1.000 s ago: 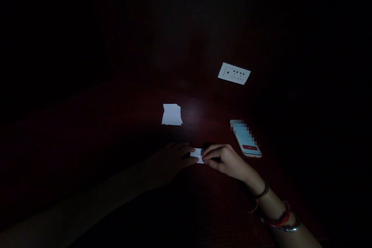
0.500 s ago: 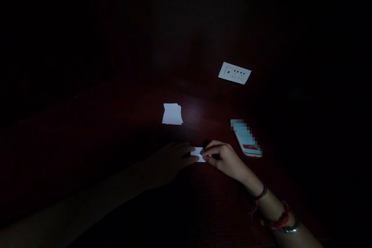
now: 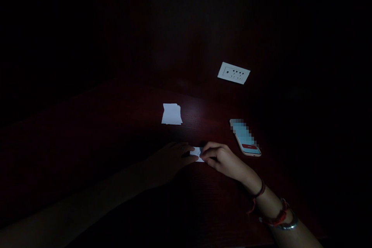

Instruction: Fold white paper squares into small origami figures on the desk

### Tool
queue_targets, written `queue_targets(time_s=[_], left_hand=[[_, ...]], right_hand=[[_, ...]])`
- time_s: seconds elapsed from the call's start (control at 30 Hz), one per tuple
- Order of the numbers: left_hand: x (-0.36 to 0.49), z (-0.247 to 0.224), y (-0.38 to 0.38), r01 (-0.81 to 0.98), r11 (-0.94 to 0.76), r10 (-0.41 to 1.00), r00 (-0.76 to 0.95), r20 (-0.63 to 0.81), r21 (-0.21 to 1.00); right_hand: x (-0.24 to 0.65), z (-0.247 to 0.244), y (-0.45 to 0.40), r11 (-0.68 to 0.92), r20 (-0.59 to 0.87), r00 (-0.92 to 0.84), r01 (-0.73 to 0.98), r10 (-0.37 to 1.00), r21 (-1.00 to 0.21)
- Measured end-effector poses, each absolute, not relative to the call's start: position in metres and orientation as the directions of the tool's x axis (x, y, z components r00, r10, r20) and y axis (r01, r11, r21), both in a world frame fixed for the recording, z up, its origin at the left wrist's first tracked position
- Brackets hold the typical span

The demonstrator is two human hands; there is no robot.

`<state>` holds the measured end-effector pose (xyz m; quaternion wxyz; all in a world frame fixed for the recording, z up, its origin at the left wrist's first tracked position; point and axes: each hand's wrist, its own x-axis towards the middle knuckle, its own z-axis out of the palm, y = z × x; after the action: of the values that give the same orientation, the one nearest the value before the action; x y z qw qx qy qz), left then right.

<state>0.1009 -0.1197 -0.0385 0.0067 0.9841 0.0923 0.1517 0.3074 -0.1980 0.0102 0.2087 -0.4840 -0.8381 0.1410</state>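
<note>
A small white piece of paper [image 3: 195, 151] lies on the dark table between my hands, partly covered by fingers. At its left side, the thumb and forefinger of my left hand [image 3: 176, 161], which is in shadow and wears a ring, hold it down. My right hand [image 3: 222, 157] is closed in a pinch at the paper's right part, thumb and forefinger brought together. Its fingertips cover that part of the paper, so how the paper is folded there cannot be made out. Behind my hands rests a stack of white paper pieces [image 3: 171, 114] with uneven edges.
A phone [image 3: 247, 137] with a lit, partly blurred screen lies right of my right hand. The reddish-brown table [image 3: 130, 112] reaches a wall carrying a white power socket [image 3: 234, 73]. Most of the surroundings are too dark to make out.
My right fingers have shifted slightly left over the paper and drawn closer together. My left hand has stayed nearly in place.
</note>
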Motion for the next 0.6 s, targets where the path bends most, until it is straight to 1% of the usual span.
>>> queue_targets(time_s=[0.23,0.37,0.6], left_hand=[[0.1018,-0.0371,-0.1203,0.223,-0.972,0.234,0.936,0.262,0.070],[0.1019,-0.0351,-0.1208,0.211,-0.974,0.225,0.931,0.286,0.078],[0.1036,-0.0304,-0.1220,0.198,-0.979,0.205,0.925,0.321,0.054]], right_hand=[[0.3099,0.0049,-0.1982,0.489,0.236,-0.428,0.764,0.872,-0.421],[0.3095,0.0039,-0.1983,0.494,0.260,-0.421,0.776,0.869,-0.393],[0.3062,0.0037,-0.1947,0.400,0.298,-0.300,0.837,0.906,-0.374]])
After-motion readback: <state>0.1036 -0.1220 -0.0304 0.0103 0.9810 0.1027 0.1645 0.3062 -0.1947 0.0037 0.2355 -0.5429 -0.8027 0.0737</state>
